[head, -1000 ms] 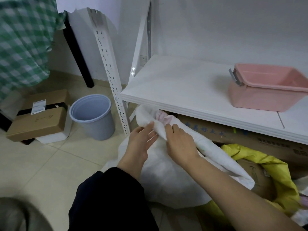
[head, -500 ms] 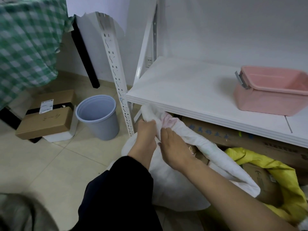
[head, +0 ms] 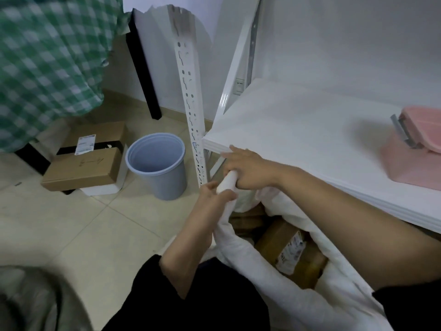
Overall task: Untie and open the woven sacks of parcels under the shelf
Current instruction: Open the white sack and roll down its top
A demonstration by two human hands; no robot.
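We are recording both hands on the white sack (head: 310, 306): the right hand (head: 253, 169) is gripping its rolled rim, and the left hand (head: 214, 195) is pinching the rim just below. The sack is lying under the shelf (head: 298, 144), mouth gaping, so we are judging it untied, with full opening remaining. Counting: one sack showing, at least two parcels (head: 286, 249) inside.

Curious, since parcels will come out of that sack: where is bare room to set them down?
The white shelf is bare from its corner post to the pink tub. The floor tiles before the grey bin and cardboard boxes are bare too. Crowded: under the shelf, with the white sack and its parcels.
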